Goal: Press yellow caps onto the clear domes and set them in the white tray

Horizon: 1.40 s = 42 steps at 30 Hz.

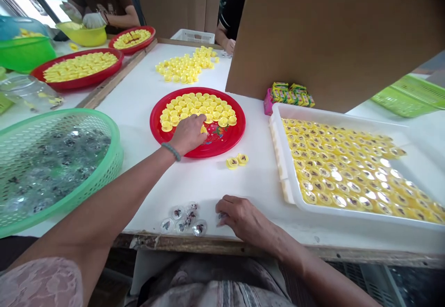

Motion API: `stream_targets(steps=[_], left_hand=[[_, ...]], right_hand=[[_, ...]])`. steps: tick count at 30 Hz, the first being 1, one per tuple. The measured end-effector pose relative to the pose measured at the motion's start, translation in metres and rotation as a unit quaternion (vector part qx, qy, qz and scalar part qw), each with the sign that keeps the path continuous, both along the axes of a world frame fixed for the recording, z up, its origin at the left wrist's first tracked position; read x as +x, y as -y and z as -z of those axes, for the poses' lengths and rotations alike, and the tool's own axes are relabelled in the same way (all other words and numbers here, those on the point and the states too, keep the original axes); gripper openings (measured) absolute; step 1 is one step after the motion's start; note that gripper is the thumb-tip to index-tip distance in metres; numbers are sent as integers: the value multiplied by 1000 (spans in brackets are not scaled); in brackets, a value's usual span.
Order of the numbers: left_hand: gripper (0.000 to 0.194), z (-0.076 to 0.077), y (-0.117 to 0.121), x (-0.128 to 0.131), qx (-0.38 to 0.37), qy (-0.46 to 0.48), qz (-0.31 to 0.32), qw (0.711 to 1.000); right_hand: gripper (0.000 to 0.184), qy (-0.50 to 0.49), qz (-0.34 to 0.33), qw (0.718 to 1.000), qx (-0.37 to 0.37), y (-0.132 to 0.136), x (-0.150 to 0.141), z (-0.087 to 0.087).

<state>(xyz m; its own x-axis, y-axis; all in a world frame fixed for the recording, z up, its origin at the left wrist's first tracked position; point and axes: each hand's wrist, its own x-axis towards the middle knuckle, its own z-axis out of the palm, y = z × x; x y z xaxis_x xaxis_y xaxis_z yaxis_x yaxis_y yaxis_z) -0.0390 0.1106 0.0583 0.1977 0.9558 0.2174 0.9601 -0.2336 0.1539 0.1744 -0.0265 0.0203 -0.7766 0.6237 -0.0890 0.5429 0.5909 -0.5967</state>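
My left hand point(189, 134) reaches over a round red tray point(222, 145), its fingers closed at a small yellow round cap point(203, 130). Beyond it on the tray, several more yellow caps point(198, 103) sit close together. Low over the table's near edge, my right hand point(241, 216) is curled, with part of a clear round piece point(221, 215) showing at its fingertips. Several clear domed discs with dark printed figures point(184, 219) lie to its left. Two or so assembled yellow pieces point(238, 160) rest between the red tray and my right hand.
A white tray point(290, 191) at right holds rows of yellow pieces with clear tops. A green basket point(116, 144) of clear discs stands left. Loose yellow caps point(187, 68) lie farther back. A cardboard panel point(313, 38) rises behind the white tray. Two people sit across.
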Motion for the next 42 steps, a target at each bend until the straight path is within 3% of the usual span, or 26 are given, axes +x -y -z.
stream_targets(steps=[4,9,15,18,22,24,28,29,31,36,40,42], left_hand=[[21,-6,57,8,5,29,59,998],[17,14,108,22,-82,51,66,993],[20,32,110,27,-114,98,43,988],[24,31,114,24,-99,138,45,984],[23,20,127,29,-71,261,-31,962],[24,13,132,37,-146,385,-64,909],[33,8,135,55,-312,640,-91,696],[35,9,134,58,-327,676,-101,653],[36,12,133,62,-340,718,-117,596],[31,18,133,63,-344,763,-129,533],[26,20,136,66,-329,774,-164,516],[25,21,139,68,-327,788,-180,490]], right_hand=[[8,-95,116,986,-67,-10,6,6],[17,-204,228,941,-143,-25,7,7],[17,-308,234,921,-40,-31,2,9],[27,-316,212,924,41,-31,1,13],[39,-288,170,930,155,-29,1,15],[40,-260,157,933,191,-28,0,14],[42,-207,139,937,244,-24,-2,13],[44,-207,137,937,247,-23,-2,13],[50,-211,136,938,240,-22,-4,15],[66,-186,184,952,160,-22,-6,19],[55,-203,208,950,110,-25,-4,17],[50,-216,207,948,104,-24,-4,15]])
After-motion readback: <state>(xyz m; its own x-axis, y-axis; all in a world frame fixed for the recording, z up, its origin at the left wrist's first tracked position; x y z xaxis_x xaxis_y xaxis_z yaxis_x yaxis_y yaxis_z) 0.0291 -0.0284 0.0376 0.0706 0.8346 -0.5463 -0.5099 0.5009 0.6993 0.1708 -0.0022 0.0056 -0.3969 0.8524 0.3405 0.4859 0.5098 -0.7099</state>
